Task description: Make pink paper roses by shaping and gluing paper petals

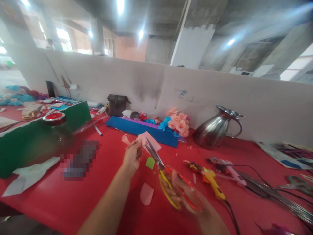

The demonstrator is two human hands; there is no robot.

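Pinched between the fingers of my left hand [133, 153] is a small pink paper piece [141, 139]. My right hand [182, 191] is wrapped round the red and yellow handles of the scissors [160, 164], whose slightly parted blades point up and left beside that paper. Behind the blades a larger pink sheet [154, 143] lies on the red table [107, 195]. A green paper piece [150, 163] lies just below the blades, and a pink cut piece [146, 194] rests nearer to me, between my forearms.
Blue board [141, 131] and paper flowers [179, 123] stand behind my hands. A metal jug [212, 129] is at the back right, a yellow glue gun [212, 182] with cord at right. A green board [78, 116] and red-lidded jar [54, 119] are left.
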